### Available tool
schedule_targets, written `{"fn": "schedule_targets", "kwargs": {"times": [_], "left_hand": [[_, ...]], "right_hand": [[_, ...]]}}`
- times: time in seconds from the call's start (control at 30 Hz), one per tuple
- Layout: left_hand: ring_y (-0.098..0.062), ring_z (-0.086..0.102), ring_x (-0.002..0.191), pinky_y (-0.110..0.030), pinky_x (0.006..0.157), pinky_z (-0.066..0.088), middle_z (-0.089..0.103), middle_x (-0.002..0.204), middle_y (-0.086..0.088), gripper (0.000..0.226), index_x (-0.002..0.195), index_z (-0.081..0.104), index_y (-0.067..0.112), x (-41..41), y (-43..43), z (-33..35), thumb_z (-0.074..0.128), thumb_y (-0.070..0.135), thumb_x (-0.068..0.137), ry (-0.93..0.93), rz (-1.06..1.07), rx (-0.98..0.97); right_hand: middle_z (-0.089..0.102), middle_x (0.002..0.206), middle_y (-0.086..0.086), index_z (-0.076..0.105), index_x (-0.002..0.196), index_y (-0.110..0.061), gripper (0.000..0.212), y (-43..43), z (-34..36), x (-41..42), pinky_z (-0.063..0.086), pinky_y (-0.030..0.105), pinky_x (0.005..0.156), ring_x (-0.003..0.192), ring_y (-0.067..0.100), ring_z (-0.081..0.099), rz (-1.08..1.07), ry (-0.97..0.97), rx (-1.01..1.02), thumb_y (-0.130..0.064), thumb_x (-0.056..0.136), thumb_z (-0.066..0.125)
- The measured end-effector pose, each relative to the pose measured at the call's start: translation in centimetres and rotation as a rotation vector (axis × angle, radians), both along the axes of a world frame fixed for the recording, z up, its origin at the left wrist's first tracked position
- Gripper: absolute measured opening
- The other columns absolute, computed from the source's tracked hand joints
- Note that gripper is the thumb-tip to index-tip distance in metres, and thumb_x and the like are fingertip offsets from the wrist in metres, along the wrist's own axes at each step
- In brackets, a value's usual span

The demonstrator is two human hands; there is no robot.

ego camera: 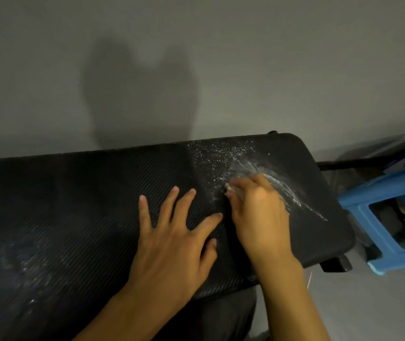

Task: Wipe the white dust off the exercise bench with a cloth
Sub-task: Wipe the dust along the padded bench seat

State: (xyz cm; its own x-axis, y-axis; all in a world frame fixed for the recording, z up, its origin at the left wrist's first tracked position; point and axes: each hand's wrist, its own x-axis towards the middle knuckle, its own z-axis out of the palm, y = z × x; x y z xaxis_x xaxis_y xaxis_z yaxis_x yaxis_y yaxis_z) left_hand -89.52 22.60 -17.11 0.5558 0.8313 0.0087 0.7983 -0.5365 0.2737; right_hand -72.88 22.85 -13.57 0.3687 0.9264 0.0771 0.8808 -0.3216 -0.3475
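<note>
brace with the left hand flat, fingers spread, on the black exercise bench at centre frame, and press the pale cloth, bunched in the curled right hand, along the white dust streaks right of centre, overlapping strokes toward the edge.

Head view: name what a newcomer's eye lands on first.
White dust streaks the right end of the black bench, just beyond the right hand, which grips a pale cloth there. The left hand lies flat beside it, fingers spread. A blue stool stands at the right edge.
</note>
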Motion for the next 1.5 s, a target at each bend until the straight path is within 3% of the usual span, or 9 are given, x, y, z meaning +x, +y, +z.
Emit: {"fn": "schedule_targets", "kwargs": {"times": [0.07, 0.23, 0.4, 0.6, 0.77, 0.93, 1.13, 1.33, 1.5], "left_hand": [[-0.036, 0.034, 0.151, -0.077, 0.115, 0.019, 0.045, 0.157, -0.011, 0.045, 0.134, 0.059, 0.046, 0.0, 0.1, -0.4, 0.044, 0.053, 0.092, -0.016, 0.009, -0.001], [-0.031, 0.032, 0.153, -0.072, 0.119, 0.017, 0.043, 0.159, -0.007, 0.047, 0.137, 0.058, 0.042, -0.5, -0.1, -1.2, 0.044, 0.055, 0.094, -0.037, 0.012, 0.012], [-0.03, 0.032, 0.152, -0.075, 0.117, 0.017, 0.045, 0.157, -0.005, 0.051, 0.135, 0.058, 0.036, -0.5, -0.2, -1.1, 0.048, 0.057, 0.09, -0.051, 0.038, 0.008], [-0.03, 0.035, 0.151, -0.078, 0.116, 0.013, 0.047, 0.155, -0.005, 0.057, 0.13, 0.06, 0.028, -0.2, 0.0, -0.9, 0.05, 0.059, 0.083, -0.06, 0.095, 0.006], [-0.03, 0.034, 0.152, -0.078, 0.116, 0.014, 0.046, 0.156, -0.006, 0.063, 0.134, 0.06, 0.024, -0.1, 0.1, -0.9, 0.048, 0.06, 0.084, -0.046, 0.107, 0.016], [-0.029, 0.032, 0.153, -0.078, 0.116, 0.012, 0.045, 0.157, -0.005, 0.071, 0.141, 0.056, 0.022, 0.0, 0.2, -0.9, 0.049, 0.062, 0.083, -0.049, 0.113, 0.004], [-0.031, 0.03, 0.154, -0.079, 0.115, 0.01, 0.041, 0.16, -0.007, 0.073, 0.146, 0.052, 0.022, -0.1, 0.2, -0.7, 0.046, 0.062, 0.086, 0.001, 0.099, -0.003], [-0.03, 0.03, 0.154, -0.078, 0.115, 0.013, 0.042, 0.16, -0.006, 0.075, 0.148, 0.051, 0.022, -0.1, 0.3, -0.7, 0.047, 0.063, 0.086, -0.008, 0.101, -0.005], [-0.03, 0.03, 0.154, -0.077, 0.115, 0.016, 0.041, 0.161, -0.008, 0.077, 0.15, 0.049, 0.017, -0.2, 0.2, -0.7, 0.045, 0.062, 0.089, -0.008, 0.096, 0.002]], "right_hand": [[0.055, 0.114, -0.001, 0.068, 0.116, -0.021, 0.022, 0.8, -0.1, -0.4, 0.055, 0.046, 0.073, 0.087, 0.03, 0.065, 0.065, -0.04, -0.023, -0.03, 0.101, 0.054], [0.062, 0.103, -0.018, 0.072, 0.108, -0.031, 0.015, -2.1, -0.3, 0.4, 0.056, 0.037, 0.083, 0.094, 0.005, 0.065, 0.145, 0.265, -0.003, -0.031, 0.094, 0.067], [0.063, 0.113, -0.007, 0.067, 0.117, -0.026, 0.021, 1.2, -0.4, -0.8, 0.054, 0.044, 0.083, 0.099, 0.02, 0.065, 0.123, 0.122, 0.032, -0.032, 0.097, 0.064], [0.064, 0.099, -0.018, 0.07, 0.099, -0.034, 0.01, -1.5, -0.1, 0.0, 0.056, 0.036, 0.081, 0.091, 0.005, 0.065, 0.141, 0.28, -0.034, -0.031, 0.089, 0.073], [0.062, 0.108, -0.006, 0.069, 0.111, -0.024, 0.017, 1.6, -0.5, 0.0, 0.053, 0.043, 0.079, 0.092, 0.021, 0.065, 0.092, 0.104, 0.034, -0.031, 0.097, 0.063], [0.064, 0.099, -0.017, 0.07, 0.101, -0.033, 0.013, -2.1, -0.3, -0.4, 0.056, 0.039, 0.079, 0.089, 0.007, 0.066, 0.134, 0.269, -0.017, -0.033, 0.089, 0.071], [0.06, 0.108, -0.005, 0.068, 0.114, -0.025, 0.019, 2.9, -0.8, -0.6, 0.054, 0.044, 0.08, 0.093, 0.023, 0.063, 0.07, 0.075, 0.059, -0.032, 0.098, 0.06], [0.064, 0.101, -0.015, 0.07, 0.102, -0.034, 0.012, -1.0, -0.4, -0.8, 0.056, 0.041, 0.08, 0.091, 0.009, 0.066, 0.137, 0.272, -0.015, -0.034, 0.09, 0.071], [0.06, 0.11, -0.005, 0.068, 0.116, -0.024, 0.021, 3.6, -0.8, -1.2, 0.054, 0.045, 0.081, 0.095, 0.023, 0.063, 0.087, 0.081, 0.066, -0.032, 0.098, 0.061]]}}
